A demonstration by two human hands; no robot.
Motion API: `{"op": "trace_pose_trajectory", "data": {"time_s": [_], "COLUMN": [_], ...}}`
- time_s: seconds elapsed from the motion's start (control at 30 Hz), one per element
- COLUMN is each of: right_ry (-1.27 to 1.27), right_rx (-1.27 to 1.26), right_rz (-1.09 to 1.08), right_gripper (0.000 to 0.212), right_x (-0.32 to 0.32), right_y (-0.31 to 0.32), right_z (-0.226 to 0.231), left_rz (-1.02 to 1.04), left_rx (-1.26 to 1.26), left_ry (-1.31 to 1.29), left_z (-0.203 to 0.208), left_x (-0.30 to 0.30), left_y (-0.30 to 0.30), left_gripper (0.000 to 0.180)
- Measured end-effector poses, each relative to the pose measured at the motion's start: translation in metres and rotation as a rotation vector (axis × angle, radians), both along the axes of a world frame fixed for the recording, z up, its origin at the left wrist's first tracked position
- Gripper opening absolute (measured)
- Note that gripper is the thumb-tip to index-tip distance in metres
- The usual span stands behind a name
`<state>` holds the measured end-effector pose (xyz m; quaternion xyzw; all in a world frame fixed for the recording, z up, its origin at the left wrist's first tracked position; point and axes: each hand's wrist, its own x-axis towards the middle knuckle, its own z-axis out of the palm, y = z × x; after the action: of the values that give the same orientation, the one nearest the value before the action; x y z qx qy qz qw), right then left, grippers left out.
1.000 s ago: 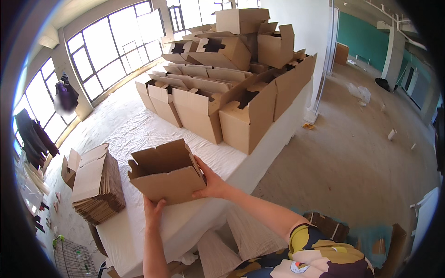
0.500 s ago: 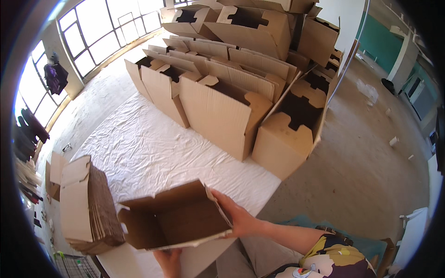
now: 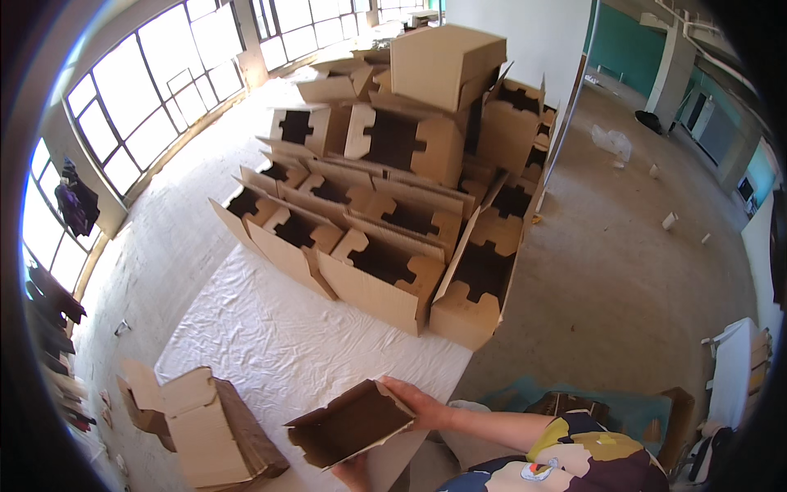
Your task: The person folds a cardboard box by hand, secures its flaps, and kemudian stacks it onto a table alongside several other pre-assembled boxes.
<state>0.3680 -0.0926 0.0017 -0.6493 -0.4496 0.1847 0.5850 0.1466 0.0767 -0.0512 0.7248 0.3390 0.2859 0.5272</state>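
Observation:
A brown cardboard box [image 3: 351,425] with its open side facing up is held low over the near part of the table. My right hand [image 3: 416,402] grips its right end, fingers over the far corner. Below the near edge, my left hand [image 3: 352,472] is partly hidden by the box; it seems to support it from beneath. Left of the box, on the table's near corner, a stack of flattened cardboard boxes [image 3: 201,426] stands close together.
A white cloth [image 3: 262,320] covers the table. Farther back, rows of open boxes [image 3: 381,262] with raised flaps are piled up, with one closed-looking box [image 3: 438,66] on top. A blue-green covered item [image 3: 525,398] lies to the right, by my arm.
The view has tilted upward, so more of the box pile shows and everything sits lower in the picture. The box stays in both hands and appears smaller and slightly turned.

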Motion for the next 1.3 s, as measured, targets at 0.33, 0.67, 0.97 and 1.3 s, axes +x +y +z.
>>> {"op": "trace_pose_trajectory", "data": {"time_s": [0.33,0.67,0.97,1.3], "right_ry": [-0.214,-0.13,-0.113,-0.097], "right_rx": [-0.667,-0.897,-0.859,-0.916], "right_rz": [-0.01,0.288,0.428,0.395], "right_gripper": [0.076,0.056,0.052,0.036], "right_x": [-0.012,0.035,0.195,0.361], "right_y": [-0.112,-0.141,-0.2,-0.26], "right_z": [0.072,0.111,0.152,0.126], "left_rz": [0.011,0.063,0.3,0.423], "left_rx": [0.143,-0.166,0.231,0.238], "left_ry": [-0.059,-0.283,0.1,0.333], "left_z": [0.062,0.041,0.081,0.102], "left_x": [0.024,0.035,0.164,0.287], "left_y": [-0.01,-0.007,-0.041,-0.082], "left_gripper": [0.085,0.092,0.073,0.069]}}
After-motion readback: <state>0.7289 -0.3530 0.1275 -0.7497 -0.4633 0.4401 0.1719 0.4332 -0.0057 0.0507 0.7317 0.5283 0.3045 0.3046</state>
